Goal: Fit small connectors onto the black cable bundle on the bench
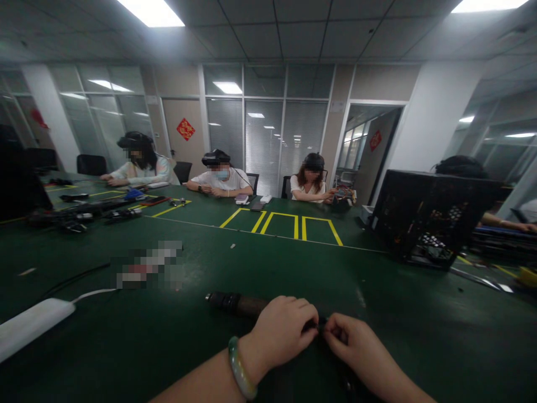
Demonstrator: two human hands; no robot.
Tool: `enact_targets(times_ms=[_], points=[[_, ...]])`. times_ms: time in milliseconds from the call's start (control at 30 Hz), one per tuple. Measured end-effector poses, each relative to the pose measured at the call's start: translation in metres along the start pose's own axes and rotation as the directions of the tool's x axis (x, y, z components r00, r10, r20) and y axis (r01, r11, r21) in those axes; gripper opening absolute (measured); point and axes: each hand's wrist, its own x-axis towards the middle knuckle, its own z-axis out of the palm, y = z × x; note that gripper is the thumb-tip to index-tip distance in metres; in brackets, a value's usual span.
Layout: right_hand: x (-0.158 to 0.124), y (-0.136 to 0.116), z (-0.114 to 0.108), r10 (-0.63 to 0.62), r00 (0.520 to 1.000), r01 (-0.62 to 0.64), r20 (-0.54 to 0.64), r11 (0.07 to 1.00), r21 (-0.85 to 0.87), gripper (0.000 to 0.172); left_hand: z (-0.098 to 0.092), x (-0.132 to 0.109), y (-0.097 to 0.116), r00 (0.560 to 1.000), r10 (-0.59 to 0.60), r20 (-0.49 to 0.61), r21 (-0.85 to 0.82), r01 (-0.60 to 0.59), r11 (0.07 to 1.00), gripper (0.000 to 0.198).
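A dark cylindrical tool [237, 304] lies on the green table [268, 263] near the front edge, its metal tip pointing left. My left hand [282, 331], with a green bangle on the wrist, is closed over the tool's right end. My right hand [354, 342] meets it from the right, fingers pinched together on a small dark part between the two hands. What that part is I cannot make out.
A white power strip [31, 323] with its cable lies at the left. A black wire crate [428, 215] stands at the right. Three people wearing headsets sit along the far side, with tools [84, 212] scattered at the far left. Yellow tape marks [289, 224] cross the middle.
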Motion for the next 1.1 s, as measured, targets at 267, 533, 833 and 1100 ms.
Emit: enact_targets(times_ms=[267,533,833,1100], points=[[-0.0001,0.0019,0.0002,-0.005,1.0,0.005,0.005,1.0,0.013,0.011,-0.001,0.0004,0.0013,1.0,-0.01,0.011,0.014,0.01,1.0,0.012],[-0.0006,0.0021,0.0,0.001,1.0,-0.001,0.018,1.0,0.024,0.012,0.0015,0.0,-0.0006,1.0,0.009,0.001,0.006,-0.009,1.0,0.012],[-0.0009,-0.0023,-0.0009,-0.004,1.0,0.004,0.01,1.0,0.014,0.011,0.0013,0.0002,-0.0013,1.0,0.018,-0.009,-0.007,-0.018,1.0,0.01],[-0.0005,-0.0028,-0.0011,0.007,1.0,-0.008,0.021,1.0,0.008,0.011,0.0012,0.0003,-0.0006,1.0,0.009,0.001,-0.006,-0.009,1.0,0.011]])
